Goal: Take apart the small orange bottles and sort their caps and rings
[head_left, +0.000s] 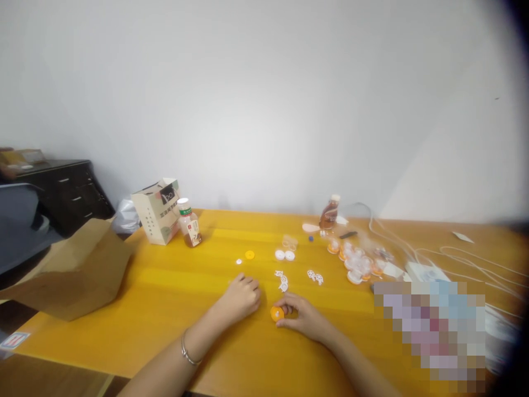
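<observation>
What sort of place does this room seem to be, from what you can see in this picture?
It is probably a small office or workroom, though I cannot be sure. A long yellow table holds white cables, and a dark drawer cabinet stands near the plain wall.

Two hands, the left hand [242,298] and the right hand [303,317], are showing over the yellow table [165,298], which is carrying one orange bottle cap [277,314], one yellow bottle cap [249,255], two white bottle caps [280,255], one white-capped bottle [189,225], one amber bottle [329,214], one printed paper bag [156,212] and one kraft paper bag [72,270].
</observation>
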Demonstrator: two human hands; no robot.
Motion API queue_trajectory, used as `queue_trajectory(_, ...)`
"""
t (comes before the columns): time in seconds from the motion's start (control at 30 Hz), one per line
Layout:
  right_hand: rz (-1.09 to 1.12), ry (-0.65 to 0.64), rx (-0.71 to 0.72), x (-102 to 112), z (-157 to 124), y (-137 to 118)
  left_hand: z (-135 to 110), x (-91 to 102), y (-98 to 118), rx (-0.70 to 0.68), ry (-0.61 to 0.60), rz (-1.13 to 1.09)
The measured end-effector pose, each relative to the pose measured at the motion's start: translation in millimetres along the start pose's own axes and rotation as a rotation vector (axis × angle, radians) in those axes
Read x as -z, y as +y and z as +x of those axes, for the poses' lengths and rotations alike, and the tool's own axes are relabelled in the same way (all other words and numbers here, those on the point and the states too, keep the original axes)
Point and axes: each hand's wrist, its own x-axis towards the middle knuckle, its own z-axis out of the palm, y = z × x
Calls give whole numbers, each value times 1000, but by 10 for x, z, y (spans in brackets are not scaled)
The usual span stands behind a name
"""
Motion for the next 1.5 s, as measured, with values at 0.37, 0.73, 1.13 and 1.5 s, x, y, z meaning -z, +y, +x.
queue_trajectory(0.37, -29, 13, 39, -11, 16, 27, 20, 3, 232, -169, 71, -328)
queue_trajectory(0.73, -17, 3, 20, -13, 9, 16, 48, -149, 247, -135, 108, -183)
queue_trajectory(1.13, -19, 0, 28, -17, 7, 31, 50, -134, 199, -306, 178, -58)
queue_trajectory(1.5, 0, 14, 47, -19, -1, 29, 54, -86, 212, -414, 237, 32)
